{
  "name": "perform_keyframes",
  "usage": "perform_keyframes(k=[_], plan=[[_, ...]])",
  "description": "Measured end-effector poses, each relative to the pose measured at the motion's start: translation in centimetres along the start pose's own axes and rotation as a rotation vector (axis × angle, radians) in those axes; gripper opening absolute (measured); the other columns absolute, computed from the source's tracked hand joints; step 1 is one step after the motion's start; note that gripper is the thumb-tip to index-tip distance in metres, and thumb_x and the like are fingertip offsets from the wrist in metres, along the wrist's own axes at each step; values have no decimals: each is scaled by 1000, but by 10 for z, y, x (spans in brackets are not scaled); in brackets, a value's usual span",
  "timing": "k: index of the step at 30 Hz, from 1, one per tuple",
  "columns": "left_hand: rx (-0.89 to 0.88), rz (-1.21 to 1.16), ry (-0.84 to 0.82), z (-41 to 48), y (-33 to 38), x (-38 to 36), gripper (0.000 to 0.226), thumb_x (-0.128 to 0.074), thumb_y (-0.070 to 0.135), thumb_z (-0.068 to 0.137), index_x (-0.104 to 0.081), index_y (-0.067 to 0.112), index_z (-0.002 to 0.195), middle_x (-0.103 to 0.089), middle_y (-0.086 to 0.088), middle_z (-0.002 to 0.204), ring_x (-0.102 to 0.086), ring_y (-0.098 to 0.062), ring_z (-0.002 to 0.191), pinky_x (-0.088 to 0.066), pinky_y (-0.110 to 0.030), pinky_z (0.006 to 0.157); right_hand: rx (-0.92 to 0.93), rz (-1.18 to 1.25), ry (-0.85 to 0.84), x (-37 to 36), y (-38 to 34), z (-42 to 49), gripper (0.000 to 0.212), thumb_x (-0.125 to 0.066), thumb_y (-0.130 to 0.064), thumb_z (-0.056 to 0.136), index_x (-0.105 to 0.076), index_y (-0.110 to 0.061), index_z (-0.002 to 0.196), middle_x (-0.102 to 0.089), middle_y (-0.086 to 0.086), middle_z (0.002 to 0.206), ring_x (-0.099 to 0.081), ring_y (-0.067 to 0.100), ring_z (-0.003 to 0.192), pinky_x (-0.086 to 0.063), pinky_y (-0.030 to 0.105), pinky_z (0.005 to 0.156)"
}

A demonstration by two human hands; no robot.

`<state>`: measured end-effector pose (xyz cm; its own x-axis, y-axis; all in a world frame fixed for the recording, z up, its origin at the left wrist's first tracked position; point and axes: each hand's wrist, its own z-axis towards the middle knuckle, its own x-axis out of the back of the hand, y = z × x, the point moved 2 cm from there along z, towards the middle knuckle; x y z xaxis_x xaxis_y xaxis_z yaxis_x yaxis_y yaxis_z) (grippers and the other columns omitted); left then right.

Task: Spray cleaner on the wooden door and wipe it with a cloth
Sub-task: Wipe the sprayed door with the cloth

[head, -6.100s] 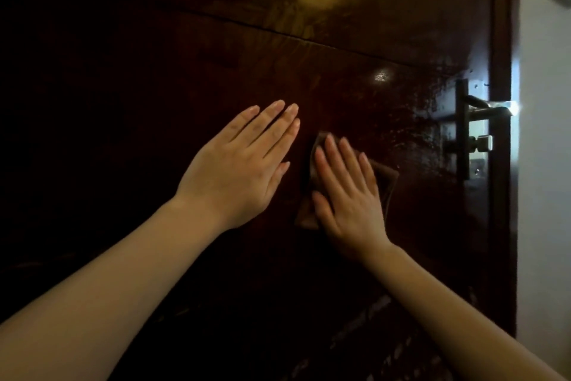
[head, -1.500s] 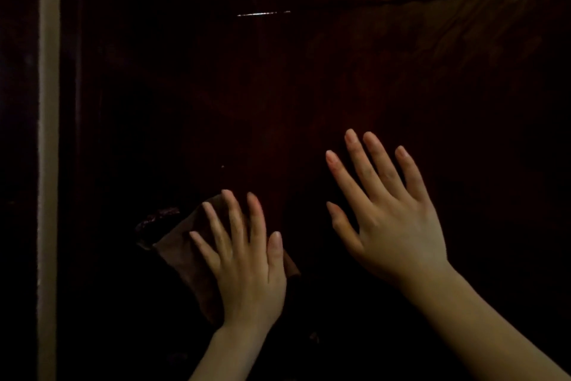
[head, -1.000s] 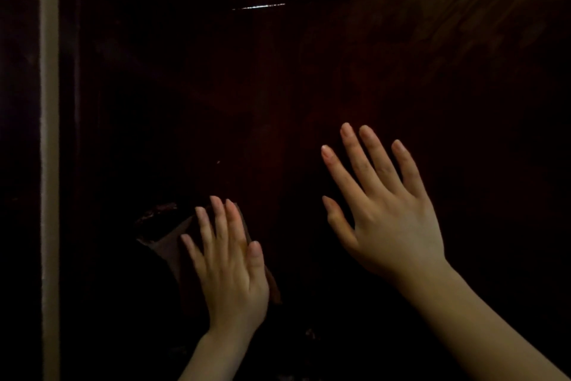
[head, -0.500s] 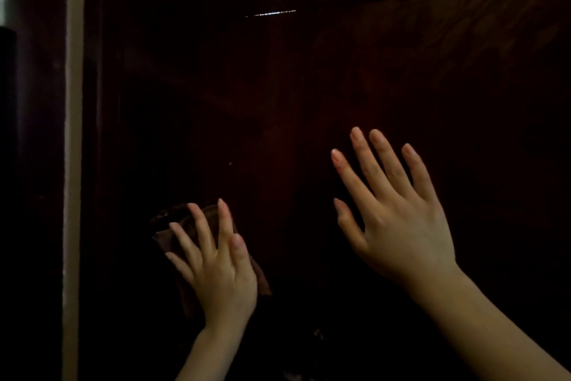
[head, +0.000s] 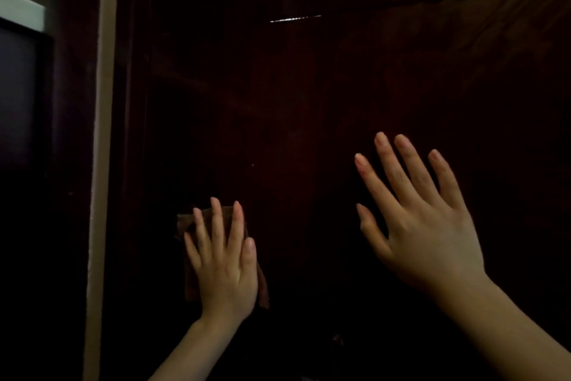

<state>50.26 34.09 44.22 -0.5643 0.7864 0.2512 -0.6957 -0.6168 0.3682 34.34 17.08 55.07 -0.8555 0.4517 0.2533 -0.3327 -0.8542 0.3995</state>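
Wipe pass reaching the door's left edge, lower left of frame.
Left hand (head: 227, 269), fingers straight and slightly apart, presses cloth (head: 183, 224) on wooden door (head: 309, 102). It has drifted toward the pale frame strip (head: 102, 164). Right hand (head: 426, 226), fingers splayed, stays mid-right. This edge looks nearly covered.

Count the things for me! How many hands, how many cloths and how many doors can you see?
Hands: 2, the left hand pressing on the cloth, the right hand holding nothing.
Cloths: 1, brown.
Doors: 1, the dark wooden door.
Total: 4.
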Motion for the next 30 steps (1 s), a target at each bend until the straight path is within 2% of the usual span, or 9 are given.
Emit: perform_keyframes(k=[2,7,12,16,18,22,24,27,30], plan=[[-85,38,-16,20,-12,7,50,0,52,97,7,41,145,3,2,156,7,-22,144,-3,-57,112,0,0,4,0,-1,0,58,-30,-42,91,-33,-14,142,-22,12,151,-14,24,141,-8,46,115],[135,-46,39,28,3,12,59,6,57,92,0,31,146,2,2,155,7,-22,143,-2,-56,114,-1,-26,-29,1,0,1,59,-29,-43,91,-31,-14,143,-21,12,152,-12,23,141,-5,45,115],[-392,147,-47,18,-18,7,50,-7,46,99,2,38,147,6,4,157,6,-25,144,-1,-54,113,13,-47,-37,0,0,1,62,-29,-47,90,-29,-14,143,-20,13,152,-12,25,142,-5,45,115],[36,-12,37,41,-8,18,57,3,55,94,-3,31,145,1,2,154,8,-22,143,1,-56,113,17,-48,-32,-1,-2,1,63,-29,-48,90,-29,-15,143,-20,13,152,-11,25,142,-5,46,115],[138,-43,50,27,4,13,58,5,56,93,-3,29,145,0,1,154,7,-23,143,1,-57,113,19,-46,-29,-1,-1,1,63,-29,-48,90,-29,-14,143,-20,13,152,-12,25,142,-4,45,115],[-188,78,-41,-5,-8,1,49,-4,47,99,5,39,146,2,1,155,7,-26,143,5,-50,114,14,-31,-27,0,-3,0,64,-28,-48,89,-30,-13,143,-19,13,152,-12,24,142,-1,43,115],[-234,75,-32,4,-17,4,50,-5,47,99,11,39,145,5,5,154,10,-20,143,9,-44,114,11,-24,-21,1,-2,1,64,-28,-48,89,-30,-13,143,-17,12,152,-10,23,141,-1,43,115],[150,-119,51,19,-30,12,59,-10,48,94,16,32,144,6,4,155,10,-13,143,11,-42,116,1,-16,-17,0,-2,-1,65,-28,-48,89,-28,-13,144,-16,12,153,-8,24,142,1,43,114],[481,-205,142,22,-40,14,60,-7,45,94,3,23,148,0,1,158,7,-15,144,8,-47,116,11,-6,-15,0,-3,0,65,-28,-48,90,-26,-13,145,-14,12,154,-7,24,142,4,41,114]])
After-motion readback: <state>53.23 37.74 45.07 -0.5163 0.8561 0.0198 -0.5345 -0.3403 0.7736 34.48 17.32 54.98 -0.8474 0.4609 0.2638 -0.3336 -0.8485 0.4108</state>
